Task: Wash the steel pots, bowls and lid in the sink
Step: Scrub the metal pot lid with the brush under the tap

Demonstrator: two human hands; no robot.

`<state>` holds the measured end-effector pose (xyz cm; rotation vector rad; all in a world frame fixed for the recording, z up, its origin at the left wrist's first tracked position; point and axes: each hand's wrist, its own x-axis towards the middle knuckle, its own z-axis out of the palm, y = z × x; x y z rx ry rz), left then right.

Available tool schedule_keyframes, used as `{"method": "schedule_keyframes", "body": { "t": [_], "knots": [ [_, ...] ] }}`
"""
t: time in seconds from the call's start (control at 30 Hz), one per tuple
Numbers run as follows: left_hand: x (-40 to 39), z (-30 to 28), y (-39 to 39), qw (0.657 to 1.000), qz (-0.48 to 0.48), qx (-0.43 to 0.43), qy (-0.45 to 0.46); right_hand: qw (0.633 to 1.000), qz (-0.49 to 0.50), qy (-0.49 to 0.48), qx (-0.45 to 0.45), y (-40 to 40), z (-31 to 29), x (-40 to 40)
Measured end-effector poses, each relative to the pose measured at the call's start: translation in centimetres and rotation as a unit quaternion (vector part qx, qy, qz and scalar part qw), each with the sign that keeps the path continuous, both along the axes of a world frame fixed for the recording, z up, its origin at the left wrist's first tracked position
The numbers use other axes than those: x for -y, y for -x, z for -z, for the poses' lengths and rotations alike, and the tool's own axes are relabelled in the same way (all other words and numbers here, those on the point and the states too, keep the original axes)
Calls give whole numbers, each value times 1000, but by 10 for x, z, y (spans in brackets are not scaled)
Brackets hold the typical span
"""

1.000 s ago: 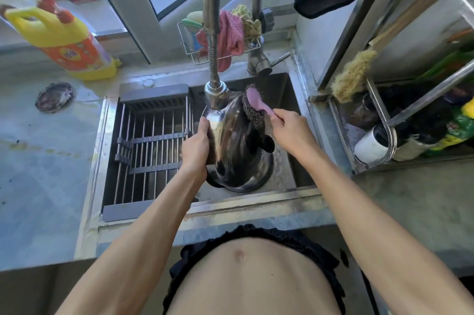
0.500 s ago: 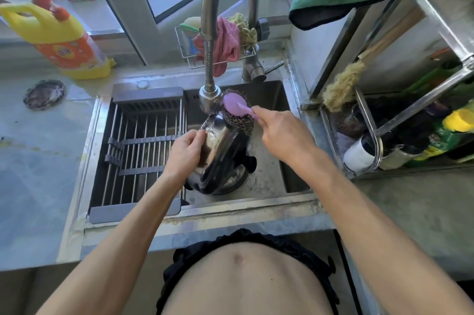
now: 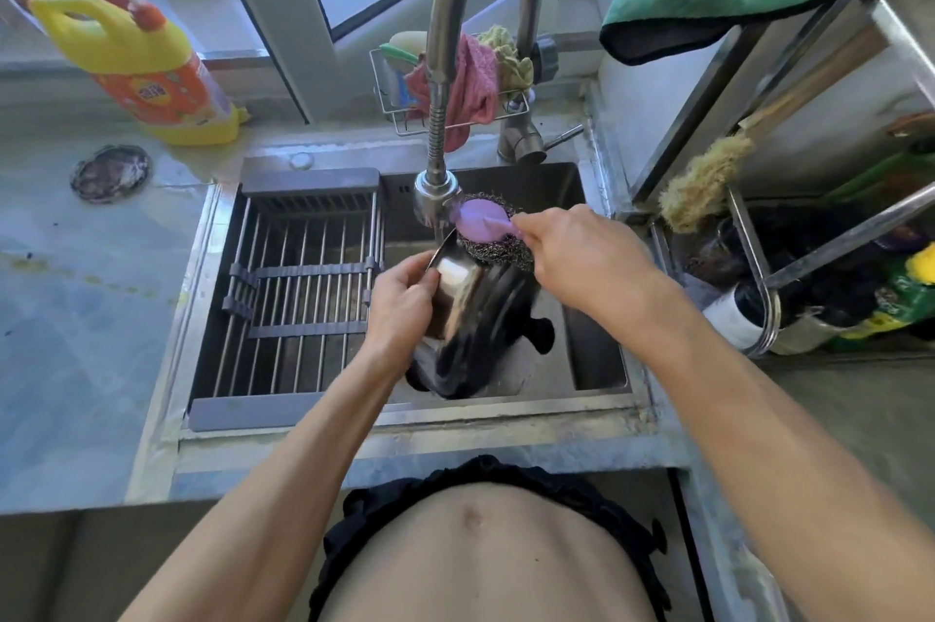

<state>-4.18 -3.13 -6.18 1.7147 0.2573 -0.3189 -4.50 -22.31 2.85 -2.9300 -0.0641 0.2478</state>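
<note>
A steel pot [image 3: 480,318] with black handles is tilted on its side over the sink [image 3: 597,358], just below the spray head of the faucet [image 3: 436,196]. My left hand [image 3: 402,302] grips the pot by its rim and left wall. My right hand [image 3: 582,257] holds the purple handle of a steel wool scrubber [image 3: 485,226], whose wire pad presses on the pot's upper end. The pot's inside is hidden from me.
A grey drying rack [image 3: 298,287] covers the sink's left half. A yellow detergent bottle [image 3: 146,69] and a shell [image 3: 111,173] stand on the left counter. A wire caddy [image 3: 455,85] with cloths hangs behind the faucet. A metal shelf [image 3: 809,242] with bottles and a brush stands right.
The scrubber has shifted along the pot's upper end, under the spray head. My left hand turned the pot a little and holds it nearer the rim. My view moved slightly.
</note>
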Motion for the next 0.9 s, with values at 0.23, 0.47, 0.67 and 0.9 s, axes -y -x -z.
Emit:
{"method": "schedule_keyframes", "body": {
  "t": [0.23,0.47,0.67,0.9],
  "knots": [
    [10,36,-2,997,-30,-67,17,999,14,0,-48,-8,21,-7],
    [-38,39,-26,992,-14,-89,-92,995,-36,-39,-83,-13,50,-38],
    [-50,33,-47,962,78,-59,-254,990,-104,17,-98,-35,49,-59],
    [-51,30,-44,916,160,-20,-367,988,-71,54,-128,-68,42,-41]
  ]
}}
